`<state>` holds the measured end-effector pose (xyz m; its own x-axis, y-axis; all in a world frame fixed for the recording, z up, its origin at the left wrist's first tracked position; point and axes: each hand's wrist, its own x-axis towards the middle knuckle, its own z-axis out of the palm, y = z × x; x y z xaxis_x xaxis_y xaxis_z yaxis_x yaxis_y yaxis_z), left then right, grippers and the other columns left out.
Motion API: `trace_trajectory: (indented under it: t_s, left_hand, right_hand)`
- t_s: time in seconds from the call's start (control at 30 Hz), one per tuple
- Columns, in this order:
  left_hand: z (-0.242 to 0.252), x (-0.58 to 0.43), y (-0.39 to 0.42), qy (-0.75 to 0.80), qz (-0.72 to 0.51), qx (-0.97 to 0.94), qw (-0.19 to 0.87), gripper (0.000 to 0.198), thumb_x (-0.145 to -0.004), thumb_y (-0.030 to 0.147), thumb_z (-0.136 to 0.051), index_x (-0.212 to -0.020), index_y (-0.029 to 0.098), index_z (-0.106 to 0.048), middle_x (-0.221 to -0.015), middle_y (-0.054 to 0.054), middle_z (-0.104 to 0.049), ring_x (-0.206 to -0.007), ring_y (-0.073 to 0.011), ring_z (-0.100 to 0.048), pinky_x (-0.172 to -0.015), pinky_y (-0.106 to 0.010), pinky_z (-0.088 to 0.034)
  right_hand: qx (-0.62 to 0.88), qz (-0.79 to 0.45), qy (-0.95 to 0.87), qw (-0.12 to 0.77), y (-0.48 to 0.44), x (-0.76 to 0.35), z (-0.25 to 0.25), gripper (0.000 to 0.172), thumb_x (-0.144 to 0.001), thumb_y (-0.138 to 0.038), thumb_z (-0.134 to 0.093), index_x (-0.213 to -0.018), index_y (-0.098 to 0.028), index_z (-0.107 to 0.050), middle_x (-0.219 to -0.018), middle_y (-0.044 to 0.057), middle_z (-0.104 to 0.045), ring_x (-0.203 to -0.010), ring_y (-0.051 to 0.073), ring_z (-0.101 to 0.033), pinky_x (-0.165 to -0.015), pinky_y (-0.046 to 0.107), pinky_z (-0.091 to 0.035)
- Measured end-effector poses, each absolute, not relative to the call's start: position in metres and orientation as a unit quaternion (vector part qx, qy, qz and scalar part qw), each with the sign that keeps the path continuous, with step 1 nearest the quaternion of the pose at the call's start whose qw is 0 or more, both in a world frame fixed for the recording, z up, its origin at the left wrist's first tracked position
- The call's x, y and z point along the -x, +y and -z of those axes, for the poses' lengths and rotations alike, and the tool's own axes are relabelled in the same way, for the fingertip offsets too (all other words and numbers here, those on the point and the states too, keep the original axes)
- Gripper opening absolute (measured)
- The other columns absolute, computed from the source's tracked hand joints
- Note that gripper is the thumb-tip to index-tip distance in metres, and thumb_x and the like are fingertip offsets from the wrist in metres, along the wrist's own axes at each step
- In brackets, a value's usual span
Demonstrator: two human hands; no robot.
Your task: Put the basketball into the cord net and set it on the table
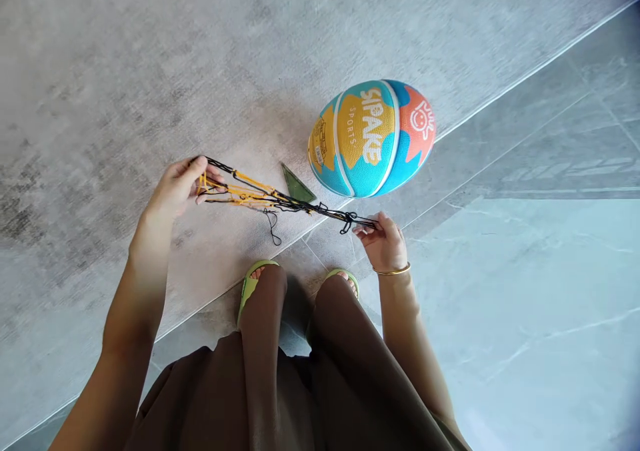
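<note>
I stand looking down at the floor. A black and yellow string net bag is stretched between my hands. My left hand is closed on its wide yellow end. At the other side my right hand, with a gold bangle on the wrist, pinches the knotted black end. A loose black cord hangs from the net's middle. A blue, yellow and orange basketball printed "SIBAKE SPORTS" rests on the floor just beyond the net, touching neither hand.
A small green triangular piece lies on the grey rug beside the ball. The rug's edge runs diagonally; glossy grey tiles lie to the right. My feet in green sandals stand at the rug's edge.
</note>
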<state>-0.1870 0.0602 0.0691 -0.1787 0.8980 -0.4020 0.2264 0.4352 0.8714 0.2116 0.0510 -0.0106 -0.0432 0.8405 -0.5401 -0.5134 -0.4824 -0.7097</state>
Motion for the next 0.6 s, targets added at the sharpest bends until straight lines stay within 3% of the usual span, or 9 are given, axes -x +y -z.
trace_trajectory:
  t_s: [0.13,0.23,0.33,0.43,0.53,0.6]
  left_hand:
    - [-0.102,0.176,0.057,0.735,-0.358,-0.488,0.307,0.042,-0.089,0.054,-0.056,-0.084,0.015,-0.068,-0.063,-0.001,-0.066,-0.048,-0.0082,-0.056,-0.041,-0.018,-0.038]
    - [-0.098,0.174,0.055,0.737,-0.287,-0.565,0.232,0.039,-0.084,0.054,-0.061,-0.076,0.017,-0.070,-0.061,0.000,-0.065,-0.054,-0.0102,-0.057,-0.052,-0.021,-0.042]
    - [-0.066,0.177,0.052,0.715,-0.114,-0.620,0.303,0.040,-0.083,0.059,-0.058,-0.085,0.021,-0.072,-0.069,0.000,-0.069,-0.061,-0.0142,-0.060,-0.058,-0.024,-0.043]
    - [-0.021,0.172,0.047,0.703,0.045,-0.628,0.331,0.040,-0.085,0.058,-0.056,-0.096,0.023,-0.072,-0.086,-0.004,-0.074,-0.078,-0.0212,-0.066,-0.069,-0.029,-0.047]
    - [0.013,0.148,0.043,0.725,0.022,-0.658,0.201,0.032,-0.088,0.042,-0.059,-0.111,0.021,-0.068,-0.110,-0.011,-0.071,-0.104,-0.0292,-0.063,-0.088,-0.039,-0.045]
    - [0.025,0.126,0.041,0.712,-0.029,-0.685,0.151,0.023,-0.091,0.032,-0.055,-0.107,0.020,-0.067,-0.108,-0.012,-0.070,-0.107,-0.0292,-0.061,-0.091,-0.041,-0.044]
  right_hand:
    - [0.462,-0.733,-0.113,0.487,0.057,-0.216,0.010,0.049,-0.068,-0.048,-0.080,-0.056,-0.021,-0.040,-0.051,-0.007,-0.046,-0.055,0.009,-0.057,-0.060,0.026,-0.057]
    - [0.541,-0.700,-0.164,0.436,0.063,-0.226,0.024,0.045,-0.066,-0.051,-0.078,-0.060,-0.021,-0.045,-0.055,-0.006,-0.051,-0.056,0.011,-0.058,-0.060,0.027,-0.056]
    - [0.683,-0.584,-0.301,0.319,0.064,-0.235,0.046,0.042,-0.062,-0.056,-0.078,-0.066,-0.021,-0.056,-0.062,-0.001,-0.060,-0.062,0.014,-0.061,-0.063,0.031,-0.055]
    - [0.716,-0.464,-0.457,0.252,0.059,-0.233,0.060,0.040,-0.067,-0.058,-0.071,-0.078,-0.021,-0.064,-0.082,0.005,-0.070,-0.078,0.019,-0.065,-0.074,0.037,-0.055]
    - [0.626,-0.430,-0.598,0.253,0.055,-0.208,0.063,0.031,-0.083,-0.051,-0.059,-0.091,-0.022,-0.068,-0.098,0.008,-0.071,-0.091,0.022,-0.065,-0.083,0.040,-0.054]
    - [0.550,-0.418,-0.684,0.233,0.055,-0.180,0.063,0.025,-0.089,-0.042,-0.055,-0.095,-0.023,-0.070,-0.100,0.009,-0.072,-0.096,0.023,-0.065,-0.090,0.041,-0.052]
